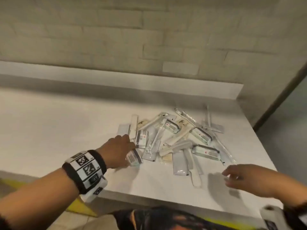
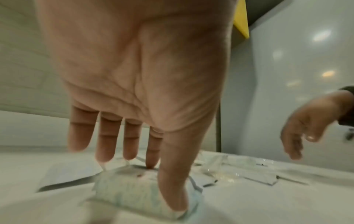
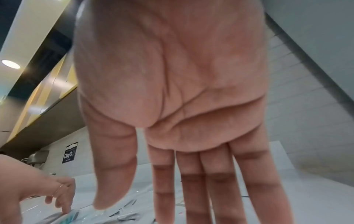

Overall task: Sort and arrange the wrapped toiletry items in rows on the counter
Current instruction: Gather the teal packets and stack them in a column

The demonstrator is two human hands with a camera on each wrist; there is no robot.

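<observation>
A: Which step is this?

B: The very start of sorting, I'd say. No rows yet; the wrapped items all lie in one heap on the right part of the desk. The left hand is at the heap's near-left edge, thumb and index finger clamped on a soap packet with a pale green wrapper, the other fingers straight and apart. The packet looks tilted, one end up off the desk.

A: And the right hand?

B: It hovers just beside the heap's near-right corner, fingers straight and spread, holding nothing.

A: What does the next move call for?

B: Probably carrying that packet to the bare desk on the left and laying it flat to begin a row, leaving room for its like beside it.

A: How many of each?

B: Roughly: five labelled soap packets counting the held one, several grey sachets, a few long white or cream pieces like combs and toothbrushes. They overlap and blur, so I can't give a firm tally
</observation>
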